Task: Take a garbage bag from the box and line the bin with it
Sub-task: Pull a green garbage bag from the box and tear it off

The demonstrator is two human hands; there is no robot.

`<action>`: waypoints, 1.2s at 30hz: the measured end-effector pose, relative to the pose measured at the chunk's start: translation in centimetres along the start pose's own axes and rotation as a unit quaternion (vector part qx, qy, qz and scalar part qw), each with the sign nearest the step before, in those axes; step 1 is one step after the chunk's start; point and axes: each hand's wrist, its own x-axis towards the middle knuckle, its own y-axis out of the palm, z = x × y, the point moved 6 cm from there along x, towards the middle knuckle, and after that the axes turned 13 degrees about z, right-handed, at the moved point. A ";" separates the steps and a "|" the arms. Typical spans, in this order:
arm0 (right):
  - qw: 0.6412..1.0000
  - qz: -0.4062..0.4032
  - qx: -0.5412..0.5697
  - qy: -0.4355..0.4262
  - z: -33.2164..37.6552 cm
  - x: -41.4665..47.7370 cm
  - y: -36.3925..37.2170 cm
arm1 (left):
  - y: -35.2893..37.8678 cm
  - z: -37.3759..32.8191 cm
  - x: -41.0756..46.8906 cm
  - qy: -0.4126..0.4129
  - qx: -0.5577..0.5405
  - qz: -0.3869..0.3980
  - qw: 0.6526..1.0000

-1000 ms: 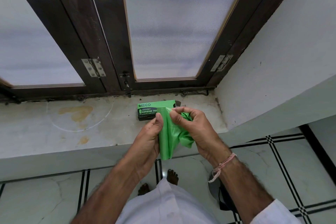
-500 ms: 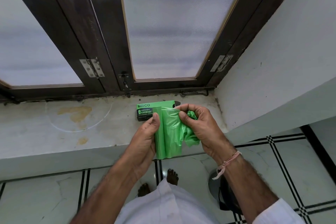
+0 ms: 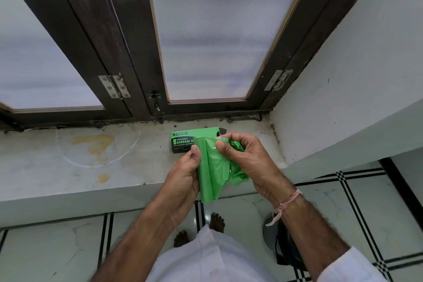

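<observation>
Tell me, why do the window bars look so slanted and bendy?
In the head view the wide lens splays the window frame outward; soft daylight glows through the frosted glass; the hands and green bag stay sharp.

The windowsill (image 3: 68, 162) is lying open to the left of the box (image 3: 183, 141), giving a hand free passage there. The wall (image 3: 343, 98) is closing in on the right, the window frame (image 3: 128, 52) is blocking the back, and both hands (image 3: 183, 178) (image 3: 251, 160) with the bag (image 3: 212, 171) are crowding the box's front.
</observation>
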 end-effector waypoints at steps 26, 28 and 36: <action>1.000 -0.010 0.002 0.006 -0.2 0.4 0.0 | -0.2 -0.3 0.2 -0.002 0.026 -0.021 0.999; 1.000 -0.023 0.007 0.011 -0.5 0.3 -0.5 | -0.7 -0.2 0.2 -0.001 0.019 -0.034 0.999; 0.999 -0.033 -0.001 -0.014 -0.6 0.8 -1.9 | -0.6 0.0 0.4 0.000 0.001 -0.024 1.000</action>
